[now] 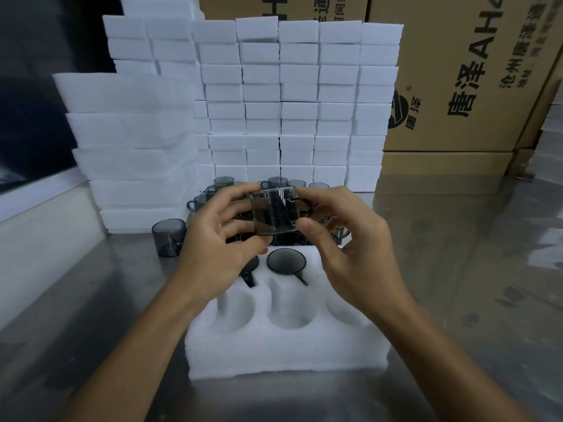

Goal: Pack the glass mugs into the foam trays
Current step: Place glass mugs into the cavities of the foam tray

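1. We see both hands raised over the tray, sharing one smoky glass mug [275, 210]. The left hand [213, 242] curls its fingers round the mug's left side and base, thumb along the front edge.
2. The right hand [350, 239] pinches the mug's right side, thumb on the lower corner and fingers over the top, beside the handle.
3. The mug is tilted on its side in the air, above the far edge of the foam tray [286, 345], touching nothing but the hands.
4. The white tray sits just below the wrists. Its near row shows three round pockets that look empty; in the far row we see a seated mug [286, 260] from above, handle in its slot, and another partly hidden under the left hand.
5. Behind the hands stands a cluster of loose mugs [224, 182] of the same grey glass, and one lone mug [169, 237] stands upright to the left, apart from the tray.
6. Everything rests on a steel table [457, 269], dull and reflective, with faint smudges.
7. At the back of the table, foam blocks [298, 102] rise in a tall white wall of stacked columns, with wider foam stacks [131, 141] to the left.
8. To the right stand brown cardboard cartons [472, 86] printed with black characters and a round logo. The far left is dark.
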